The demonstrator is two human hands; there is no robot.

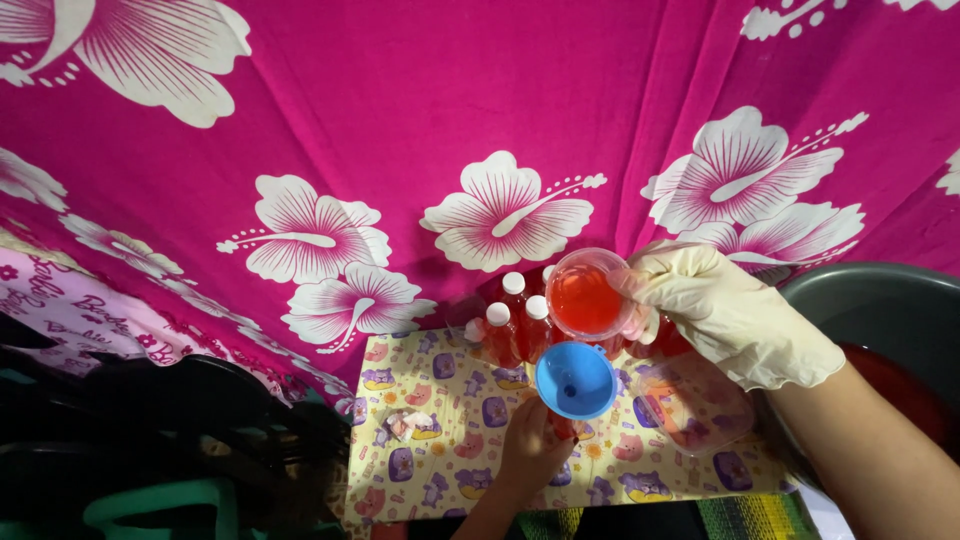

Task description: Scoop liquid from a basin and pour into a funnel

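Observation:
My right hand [735, 315], in a cream rubber glove, holds a clear plastic cup [588, 292] of red liquid tilted above a blue funnel [574, 379]. The funnel sits in the neck of a small bottle that my bare left hand [530, 450] grips from below; the bottle is mostly hidden by the funnel and hand. Behind them stand several small bottles of red liquid with white caps [513, 284]. All rest on a yellow patterned mat [430, 420].
A pink cloth with white flowers [480, 120] hangs behind the mat. A dark grey basin [880, 310] sits at the right. A clear plastic lid [700, 405] lies on the mat. Dark objects and a green stool [160, 500] fill the lower left.

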